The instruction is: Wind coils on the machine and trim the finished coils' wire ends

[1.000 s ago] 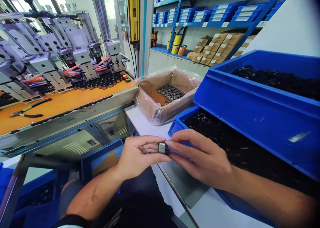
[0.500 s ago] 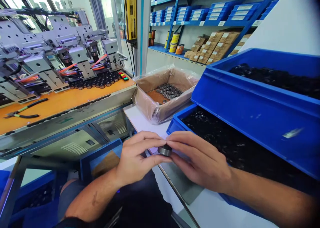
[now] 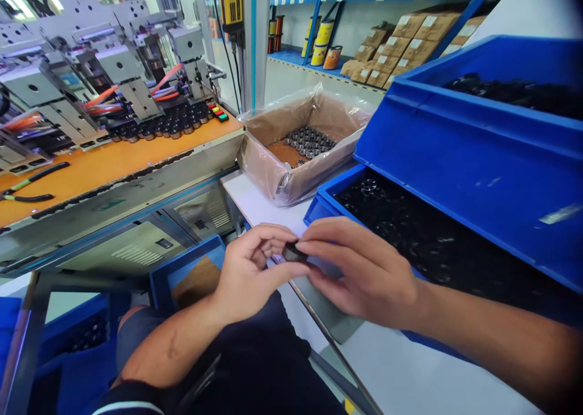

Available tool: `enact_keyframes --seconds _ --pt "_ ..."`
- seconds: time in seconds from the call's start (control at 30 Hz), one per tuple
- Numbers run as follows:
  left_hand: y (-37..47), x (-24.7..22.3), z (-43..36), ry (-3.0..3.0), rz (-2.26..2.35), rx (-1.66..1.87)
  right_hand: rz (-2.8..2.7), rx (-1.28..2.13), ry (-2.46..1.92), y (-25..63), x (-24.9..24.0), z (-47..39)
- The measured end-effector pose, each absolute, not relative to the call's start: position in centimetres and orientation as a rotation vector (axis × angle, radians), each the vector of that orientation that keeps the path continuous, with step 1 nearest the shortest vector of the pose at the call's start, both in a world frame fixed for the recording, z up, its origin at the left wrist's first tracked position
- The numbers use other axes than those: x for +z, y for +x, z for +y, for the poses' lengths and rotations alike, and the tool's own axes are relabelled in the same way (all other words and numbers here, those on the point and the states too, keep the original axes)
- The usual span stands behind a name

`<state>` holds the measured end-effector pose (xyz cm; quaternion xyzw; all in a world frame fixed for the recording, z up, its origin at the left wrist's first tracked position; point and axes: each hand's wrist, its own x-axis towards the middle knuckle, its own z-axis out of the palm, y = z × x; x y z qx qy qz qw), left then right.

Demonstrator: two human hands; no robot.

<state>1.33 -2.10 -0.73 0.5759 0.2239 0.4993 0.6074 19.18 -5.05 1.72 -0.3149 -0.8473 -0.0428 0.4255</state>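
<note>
My left hand (image 3: 248, 275) and my right hand (image 3: 364, 275) meet over the front edge of the white table (image 3: 255, 205). Between their fingertips they pinch one small dark round part (image 3: 294, 253), mostly covered by the fingers. Just right of my hands stands a low blue bin (image 3: 321, 205) filled with black ring-shaped parts (image 3: 410, 239).
A plastic-lined cardboard box (image 3: 273, 166) of small metal pieces sits behind the hands. A second blue bin (image 3: 464, 154) is stacked at the right. On the left is an orange-topped machine (image 3: 113, 163) with pliers (image 3: 27, 184) lying on it. A blue box (image 3: 182, 275) sits below.
The part has turned between my fingers, and its shiny metal band no longer shows. The view has tilted down, so the shelves have slid toward the top.
</note>
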Motion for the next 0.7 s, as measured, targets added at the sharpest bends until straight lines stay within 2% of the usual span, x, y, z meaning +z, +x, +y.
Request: enact_keyframes --seconds 0.1,0.2,0.37,0.5,0.7 --pt "1.3 -1.4 -1.8 1.043 0.394 0.957 -2.059 -0.036 -0.806 19.1 1.9 -4.8" --pt "1.1 -1.8 -1.4 1.037 0.359 0.902 -2.062 -0.031 -0.783 19.1 2.0 -4.7" --pt "0.8 -1.6 -0.9 1.386 0.436 1.104 -2.077 -0.070 -0.779 19.5 1.9 -4.6" --pt "0.7 -1.6 -0.8 1.467 0.448 1.121 -2.077 -0.033 -0.776 19.6 2.0 -4.5" --pt "-0.1 -0.8 -0.2 2.051 0.430 1.351 -2.082 -0.043 -0.753 19.5 2.2 -4.6"
